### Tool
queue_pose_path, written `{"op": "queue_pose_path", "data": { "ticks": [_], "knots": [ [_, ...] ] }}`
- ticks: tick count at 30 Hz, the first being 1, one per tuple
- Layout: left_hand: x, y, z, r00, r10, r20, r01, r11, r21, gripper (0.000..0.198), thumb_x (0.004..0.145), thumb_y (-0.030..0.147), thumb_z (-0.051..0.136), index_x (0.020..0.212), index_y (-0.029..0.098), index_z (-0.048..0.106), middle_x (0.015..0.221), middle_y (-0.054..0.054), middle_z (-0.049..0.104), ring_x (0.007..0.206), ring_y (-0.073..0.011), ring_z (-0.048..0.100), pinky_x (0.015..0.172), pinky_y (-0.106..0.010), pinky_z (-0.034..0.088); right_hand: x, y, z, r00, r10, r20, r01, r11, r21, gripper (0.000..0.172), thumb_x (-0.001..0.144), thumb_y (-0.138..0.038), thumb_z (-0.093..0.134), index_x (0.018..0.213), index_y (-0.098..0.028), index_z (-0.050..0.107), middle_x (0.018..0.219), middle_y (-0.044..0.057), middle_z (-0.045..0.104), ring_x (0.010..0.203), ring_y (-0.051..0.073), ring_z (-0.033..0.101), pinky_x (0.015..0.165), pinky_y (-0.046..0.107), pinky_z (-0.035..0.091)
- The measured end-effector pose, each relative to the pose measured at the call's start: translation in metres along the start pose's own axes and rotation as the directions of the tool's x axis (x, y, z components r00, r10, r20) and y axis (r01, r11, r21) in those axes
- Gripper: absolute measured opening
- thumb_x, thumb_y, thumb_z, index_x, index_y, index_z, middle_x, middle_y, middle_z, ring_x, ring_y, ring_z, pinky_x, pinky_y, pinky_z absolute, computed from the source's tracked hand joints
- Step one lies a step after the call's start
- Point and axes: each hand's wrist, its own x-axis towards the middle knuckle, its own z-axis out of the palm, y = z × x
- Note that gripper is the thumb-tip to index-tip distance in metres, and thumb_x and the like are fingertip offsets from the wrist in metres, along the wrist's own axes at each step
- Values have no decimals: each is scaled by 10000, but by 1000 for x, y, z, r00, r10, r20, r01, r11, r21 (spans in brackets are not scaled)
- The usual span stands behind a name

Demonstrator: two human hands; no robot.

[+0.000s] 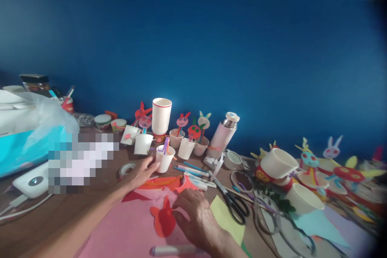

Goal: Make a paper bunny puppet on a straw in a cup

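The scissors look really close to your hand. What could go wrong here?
The scissors lie right beside your right hand, so that hand might bump them and get poked by the blades. The paper cup at your left hand looks light, with straws leaning in it, so it might tip over.

A red rabbit cutout lies on pink paper; the wall behind is deep blue, the cup stack white and red-rimmed.
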Motion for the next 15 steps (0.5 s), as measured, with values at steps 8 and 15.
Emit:
{"op": "queue_pose_path", "data": {
  "ticks": [8, 15],
  "knots": [
    [-1, 1, -4, 997, -38, -63, 44, 995, 94, 340, 673, 307, 574, 989, 232, 673, 782, -16, 729, 771, -265, 677, 622, -265, 494, -8, -5, 21, 990, 139, 11, -135, 974, -185, 200, 702, -284, 741, 863, -218, 641, 856, 72, 653, 779, 261, 596, 733, 405, 410],
    [-1, 5, -11, 990, 7, -140, 16, 987, 161, 393, 562, 181, 543, 916, 255, 699, 778, 5, 725, 758, -262, 665, 646, -263, 464, -8, -9, 31, 960, 275, 46, -274, 962, -21, 162, 671, -182, 730, 796, -201, 628, 832, 70, 642, 783, 272, 560, 743, 414, 373]
  ]
}}
